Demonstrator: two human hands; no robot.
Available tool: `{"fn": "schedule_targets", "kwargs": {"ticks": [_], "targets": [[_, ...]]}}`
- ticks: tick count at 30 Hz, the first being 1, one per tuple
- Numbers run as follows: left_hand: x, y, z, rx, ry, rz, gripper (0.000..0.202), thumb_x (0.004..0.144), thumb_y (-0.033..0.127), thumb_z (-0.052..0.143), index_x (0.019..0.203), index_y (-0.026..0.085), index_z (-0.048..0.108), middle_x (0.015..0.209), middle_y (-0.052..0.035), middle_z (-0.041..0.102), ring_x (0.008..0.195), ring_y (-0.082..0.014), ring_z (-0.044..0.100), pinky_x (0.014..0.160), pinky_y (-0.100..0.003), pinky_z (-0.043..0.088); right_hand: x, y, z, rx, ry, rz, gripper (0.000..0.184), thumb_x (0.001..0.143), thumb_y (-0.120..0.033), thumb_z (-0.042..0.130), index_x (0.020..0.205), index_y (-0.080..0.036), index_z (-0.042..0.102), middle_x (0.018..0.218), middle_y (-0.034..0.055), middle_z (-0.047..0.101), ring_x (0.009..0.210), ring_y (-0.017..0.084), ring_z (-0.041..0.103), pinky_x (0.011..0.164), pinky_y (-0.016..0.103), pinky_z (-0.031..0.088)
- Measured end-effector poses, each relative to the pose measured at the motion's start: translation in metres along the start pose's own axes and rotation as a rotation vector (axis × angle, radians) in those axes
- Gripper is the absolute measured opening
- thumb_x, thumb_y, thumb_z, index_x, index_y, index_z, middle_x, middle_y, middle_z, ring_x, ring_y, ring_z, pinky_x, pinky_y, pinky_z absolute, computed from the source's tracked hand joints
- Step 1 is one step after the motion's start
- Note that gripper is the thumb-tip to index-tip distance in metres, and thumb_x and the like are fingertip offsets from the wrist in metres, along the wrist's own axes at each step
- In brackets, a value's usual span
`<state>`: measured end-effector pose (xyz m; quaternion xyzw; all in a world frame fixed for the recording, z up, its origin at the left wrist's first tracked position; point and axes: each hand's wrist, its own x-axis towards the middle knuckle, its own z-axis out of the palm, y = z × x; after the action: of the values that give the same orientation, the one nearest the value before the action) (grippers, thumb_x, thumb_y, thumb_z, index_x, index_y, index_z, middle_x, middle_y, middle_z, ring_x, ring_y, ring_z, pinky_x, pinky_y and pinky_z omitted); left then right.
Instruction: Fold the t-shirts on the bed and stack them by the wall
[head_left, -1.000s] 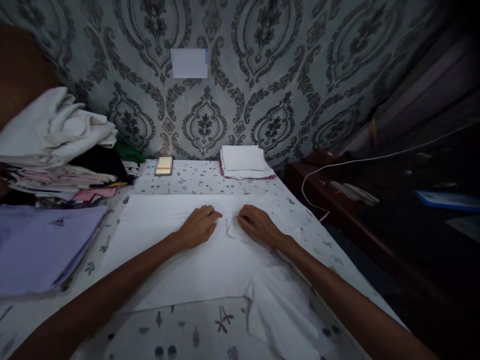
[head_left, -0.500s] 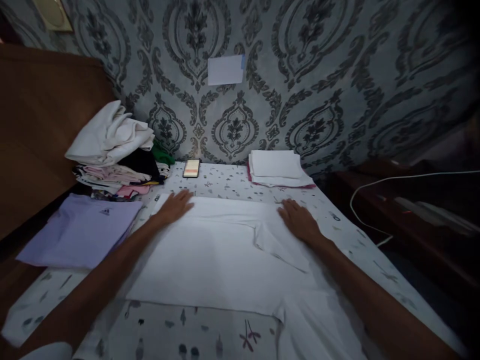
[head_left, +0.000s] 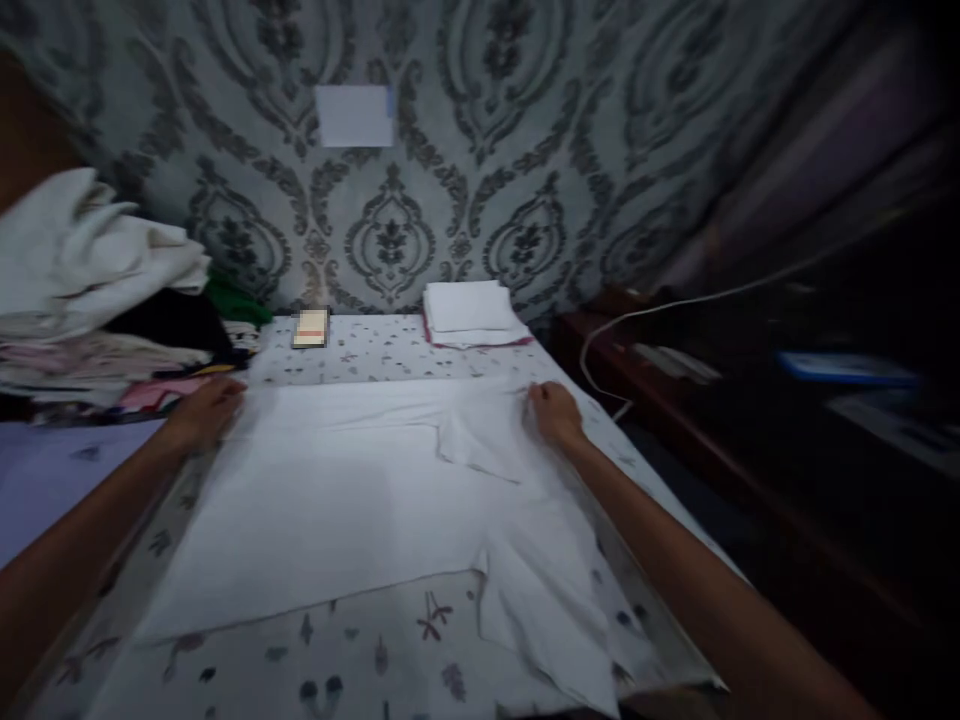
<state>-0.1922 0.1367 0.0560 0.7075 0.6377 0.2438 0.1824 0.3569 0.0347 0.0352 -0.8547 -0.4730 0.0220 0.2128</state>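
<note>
A white T-shirt (head_left: 322, 490) lies spread sideways across the bed, its far side folded over in a long strip. One sleeve lies on top near the right, and the other hangs toward the front edge. My left hand (head_left: 206, 412) is closed on the shirt's far left corner, at the hem end. Opposite it, my right hand (head_left: 555, 412) has its fingers curled around the far right part, near the shoulder. Part of the gripped fabric is hidden by the fingers.
A patterned sheet (head_left: 375, 655) covers the bed. On the left are a heap of clothes (head_left: 97, 260) and a lilac shirt (head_left: 45, 470). A phone (head_left: 311, 328) and folded white clothes (head_left: 472, 308) lie by the wall. A white cable (head_left: 675, 305) crosses dark furniture on the right.
Both hands, flat with fingers stretched before, are now closed on the shirt's far edge. The view has swung to the right, and the shirt's left end and near edge have shifted slightly.
</note>
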Motion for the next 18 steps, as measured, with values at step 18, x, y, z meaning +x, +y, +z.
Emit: {"fn": "schedule_targets", "kwargs": {"ticks": [18], "targets": [[-0.025, 0.009, 0.006, 0.142, 0.018, 0.06, 0.041, 0.062, 0.027, 0.048, 0.097, 0.016, 0.068, 0.077, -0.0028, 0.062, 0.072, -0.0191, 0.059, 0.07, -0.031, 0.049, 0.046, -0.006, 0.015, 0.115, 0.082, 0.008, 0.021, 0.083, -0.026, 0.047, 0.089, -0.015, 0.064, 0.085, 0.0113, 0.067, 0.078, 0.023, 0.056, 0.071, 0.033, 0.042]]}}
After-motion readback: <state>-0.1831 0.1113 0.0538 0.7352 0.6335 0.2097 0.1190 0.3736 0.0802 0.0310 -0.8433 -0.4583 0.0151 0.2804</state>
